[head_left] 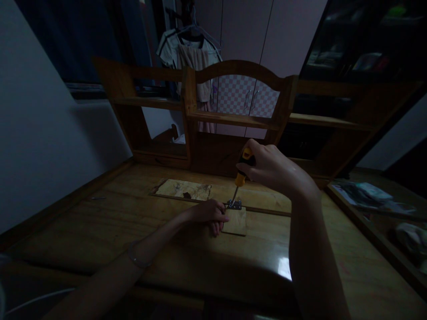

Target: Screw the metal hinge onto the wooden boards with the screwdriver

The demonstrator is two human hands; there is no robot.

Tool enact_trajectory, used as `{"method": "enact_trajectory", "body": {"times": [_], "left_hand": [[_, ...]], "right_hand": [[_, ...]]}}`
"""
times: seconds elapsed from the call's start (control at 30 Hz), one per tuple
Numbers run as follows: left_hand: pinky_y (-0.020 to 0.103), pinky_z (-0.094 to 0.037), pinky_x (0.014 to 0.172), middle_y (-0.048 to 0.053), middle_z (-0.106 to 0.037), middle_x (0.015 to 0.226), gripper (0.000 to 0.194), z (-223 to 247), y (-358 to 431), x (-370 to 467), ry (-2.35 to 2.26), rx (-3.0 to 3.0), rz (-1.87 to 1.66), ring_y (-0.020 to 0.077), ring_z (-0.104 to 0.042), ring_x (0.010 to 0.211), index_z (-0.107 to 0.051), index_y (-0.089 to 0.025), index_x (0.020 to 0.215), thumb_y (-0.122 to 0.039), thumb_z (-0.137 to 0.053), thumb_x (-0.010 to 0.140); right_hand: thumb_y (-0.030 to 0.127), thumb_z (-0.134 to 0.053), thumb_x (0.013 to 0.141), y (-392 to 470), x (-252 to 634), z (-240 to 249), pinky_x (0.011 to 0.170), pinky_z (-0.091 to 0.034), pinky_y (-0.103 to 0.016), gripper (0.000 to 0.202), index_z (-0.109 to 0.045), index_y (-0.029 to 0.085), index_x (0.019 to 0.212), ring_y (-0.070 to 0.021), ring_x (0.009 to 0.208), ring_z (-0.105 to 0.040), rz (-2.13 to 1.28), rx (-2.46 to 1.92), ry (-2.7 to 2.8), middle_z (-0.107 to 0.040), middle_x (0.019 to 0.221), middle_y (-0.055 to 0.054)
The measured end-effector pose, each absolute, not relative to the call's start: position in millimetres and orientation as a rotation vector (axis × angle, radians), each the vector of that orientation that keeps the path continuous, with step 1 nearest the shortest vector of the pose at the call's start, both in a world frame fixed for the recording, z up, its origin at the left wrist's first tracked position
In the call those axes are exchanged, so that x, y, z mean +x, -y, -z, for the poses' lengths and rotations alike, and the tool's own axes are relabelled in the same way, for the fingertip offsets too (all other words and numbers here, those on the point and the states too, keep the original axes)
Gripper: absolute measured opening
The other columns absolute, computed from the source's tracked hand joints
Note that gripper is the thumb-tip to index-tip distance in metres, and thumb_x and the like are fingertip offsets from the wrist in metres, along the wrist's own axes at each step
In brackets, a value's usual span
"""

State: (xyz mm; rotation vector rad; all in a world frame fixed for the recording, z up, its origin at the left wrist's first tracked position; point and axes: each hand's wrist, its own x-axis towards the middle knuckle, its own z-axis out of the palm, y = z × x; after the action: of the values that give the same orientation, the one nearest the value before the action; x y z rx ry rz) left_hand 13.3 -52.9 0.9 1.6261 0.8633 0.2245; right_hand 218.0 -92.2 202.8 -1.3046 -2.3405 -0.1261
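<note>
My right hand (267,166) is wrapped round the yellow and black handle of a screwdriver (239,179). The screwdriver tilts slightly, and its tip meets a small metal hinge (235,205). Under part of the hinge lies a small pale wooden board (235,222), flat on the desk top (150,240). At the board's left edge, my left hand (210,214) is closed, its thumb on the board and its other fingers curled beside the edge. Whether a screw sits under the tip is too small to tell.
Behind the hinge lies a longer wooden plank with a torn, stained face (183,189). A thin metal piece (98,198) rests at the left. A wooden shelf unit (233,118) stands along the back. Papers (373,193) lie beyond the right edge. The room is dim.
</note>
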Motion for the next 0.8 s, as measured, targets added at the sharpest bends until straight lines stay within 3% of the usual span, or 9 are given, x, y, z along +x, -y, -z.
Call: {"method": "enact_trajectory", "body": {"times": [0.5, 0.8], "left_hand": [[0.021, -0.047, 0.054, 0.011, -0.072, 0.076, 0.041, -2.8, 53.1, 13.9, -0.938, 1.774, -0.244, 0.0161, -0.067, 0.058, -0.058, -0.012, 0.087, -0.051, -0.068, 0.081], [0.021, -0.048, 0.057, 0.01, -0.072, 0.076, 0.035, -3.1, 53.1, 14.2, -0.963, 1.844, -0.28, 0.0179, -0.069, 0.064, -0.058, -0.013, 0.081, -0.047, -0.068, 0.08]], "right_hand": [[0.024, -0.064, 0.091, 91.5, 216.0, -203.8, 0.062, -0.032, -0.026, 0.019, -0.048, 0.015, 0.096, -0.0181, 0.077, -0.052, 0.126, -1.33, 2.349, -0.055, 0.088, -0.006], [0.036, -0.065, 0.093, 84.7, 211.6, -195.3, 0.063, -0.034, -0.028, 0.026, -0.05, 0.016, 0.1, -0.021, 0.078, -0.056, 0.257, -1.35, 2.315, -0.058, 0.085, -0.006]]}}
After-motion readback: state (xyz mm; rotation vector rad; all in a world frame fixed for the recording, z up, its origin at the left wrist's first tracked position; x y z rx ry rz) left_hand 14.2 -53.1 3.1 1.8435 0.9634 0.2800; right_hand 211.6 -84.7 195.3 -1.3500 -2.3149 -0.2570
